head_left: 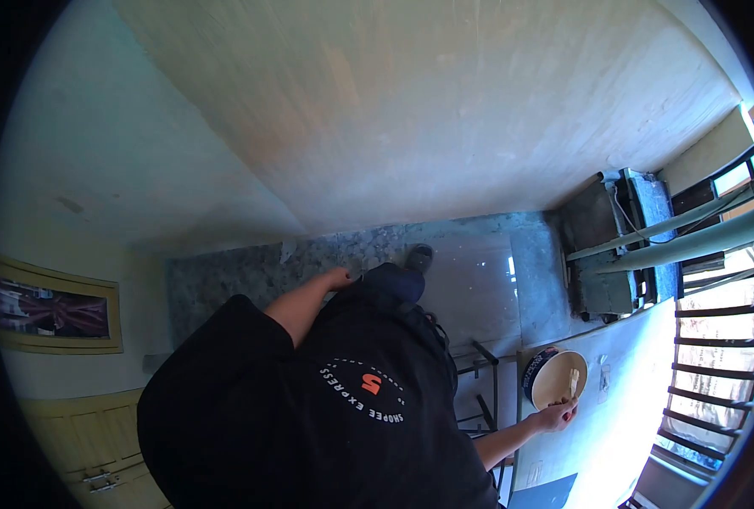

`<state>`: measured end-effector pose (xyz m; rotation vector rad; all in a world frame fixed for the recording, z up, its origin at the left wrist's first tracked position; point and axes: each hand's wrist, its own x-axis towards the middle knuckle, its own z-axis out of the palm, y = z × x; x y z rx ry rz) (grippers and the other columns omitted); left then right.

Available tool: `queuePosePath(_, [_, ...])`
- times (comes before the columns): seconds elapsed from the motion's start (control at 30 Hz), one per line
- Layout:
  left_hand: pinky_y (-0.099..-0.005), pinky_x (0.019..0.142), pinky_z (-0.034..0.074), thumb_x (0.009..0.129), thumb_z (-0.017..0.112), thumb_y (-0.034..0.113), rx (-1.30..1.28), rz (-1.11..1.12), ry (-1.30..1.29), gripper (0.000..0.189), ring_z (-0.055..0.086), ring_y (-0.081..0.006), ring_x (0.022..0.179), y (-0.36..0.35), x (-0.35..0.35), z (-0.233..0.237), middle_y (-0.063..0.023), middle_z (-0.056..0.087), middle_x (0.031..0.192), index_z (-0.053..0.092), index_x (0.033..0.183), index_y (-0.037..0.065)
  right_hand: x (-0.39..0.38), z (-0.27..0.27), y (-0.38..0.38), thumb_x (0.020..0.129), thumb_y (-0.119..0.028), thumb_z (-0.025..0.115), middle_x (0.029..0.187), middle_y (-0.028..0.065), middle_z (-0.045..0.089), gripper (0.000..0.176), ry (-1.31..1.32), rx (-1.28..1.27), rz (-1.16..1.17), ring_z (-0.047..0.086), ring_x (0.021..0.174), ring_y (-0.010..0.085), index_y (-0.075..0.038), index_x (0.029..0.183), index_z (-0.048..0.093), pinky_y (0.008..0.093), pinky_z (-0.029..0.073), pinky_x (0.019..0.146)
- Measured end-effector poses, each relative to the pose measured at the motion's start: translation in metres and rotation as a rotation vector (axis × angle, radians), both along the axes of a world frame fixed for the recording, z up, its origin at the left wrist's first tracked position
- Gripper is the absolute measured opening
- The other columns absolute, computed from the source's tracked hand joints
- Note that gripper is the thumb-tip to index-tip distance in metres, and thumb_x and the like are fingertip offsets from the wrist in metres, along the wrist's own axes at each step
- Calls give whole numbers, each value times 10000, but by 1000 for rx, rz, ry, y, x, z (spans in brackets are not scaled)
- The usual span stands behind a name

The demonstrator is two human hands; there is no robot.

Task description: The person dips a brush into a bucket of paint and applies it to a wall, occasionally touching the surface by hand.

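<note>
My right hand is at the near rim of a round tub with a dark printed side and a cream inside. Its fingers are closed on a pale paintbrush, whose cream-coated end is over the inside of the tub. The tub stands on a light tabletop. My left hand hangs low beside my thigh, its fingers curled in and nothing visible in them.
A tall plastered wall rises ahead, above a stained grey floor. Dark cabinets and pipes stand right, near a barred window. Metal legs show by the table. A yellow door is at left.
</note>
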<state>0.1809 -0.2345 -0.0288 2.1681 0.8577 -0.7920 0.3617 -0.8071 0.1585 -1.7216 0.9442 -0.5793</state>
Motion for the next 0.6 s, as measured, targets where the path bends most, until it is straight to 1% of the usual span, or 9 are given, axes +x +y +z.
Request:
queuePosePath(0.03, [-390,764,476,773,603,333,-4,-1,-9,361,621,-302,884,0,2,-2,-178,647,967,658,946,21,0,0,2,870,-330,601,818,62,598,348,-75,-18,15,550,686,142,-7,996,631,249,446,555])
queuePosePath(0.1, [-398,746,478,767,618,319,-31,79,-48,346,625,-303,853,0,-5,-1,-180,652,931,663,922,12,4,-4,2,868,-332,603,811,60,599,350,-52,-15,7,549,683,143,-7,995,630,253,444,554])
queuePosePath(0.13, [-398,746,478,767,618,319,-37,66,-44,346,625,-303,853,1,-9,0,-180,652,931,663,922,12,4,-6,2,866,-335,604,804,58,600,352,-26,-11,-1,549,681,144,-7,993,629,258,442,552])
queuePosePath(0.2, [-396,732,479,764,625,314,-69,124,-48,336,629,-297,831,1,-7,0,-179,656,908,667,895,7,4,-7,2,868,-328,602,797,56,598,344,-15,11,-1,549,678,141,-9,994,628,253,443,554])
queuePosePath(0.27, [-390,726,479,764,626,308,-54,83,-54,328,629,-290,826,3,-6,-6,-177,656,902,669,885,6,1,-6,7,872,-317,599,780,48,594,329,-51,-11,-19,544,657,133,-11,990,628,247,432,536])
queuePosePath(0.33, [-384,720,479,764,626,303,-35,46,-55,321,630,-284,820,7,-11,-9,-174,657,896,670,875,5,-2,-11,1,875,-315,598,761,40,590,323,-29,-5,0,533,626,121,-12,984,628,236,414,511])
queuePosePath(0.43, [-382,713,480,756,638,310,-58,47,-67,335,633,-279,816,11,-16,-15,-177,657,890,670,887,4,-1,-7,10,872,-313,601,743,36,586,320,-97,-6,-34,518,599,102,-13,981,629,225,396,492])
queuePosePath(0.53, [-385,709,481,747,647,322,-66,32,-63,340,636,-277,820,7,-17,-17,-176,660,884,674,889,14,-1,-2,12,869,-308,605,739,36,584,316,-101,13,-67,518,600,103,-15,984,631,229,394,485])
queuePosePath(0.6, [-385,712,483,741,650,308,-17,61,-46,325,637,-278,830,4,-19,-16,-176,660,893,674,904,28,3,-8,7,870,-303,603,731,34,580,310,-106,19,-57,513,591,101,-14,977,630,228,392,481])
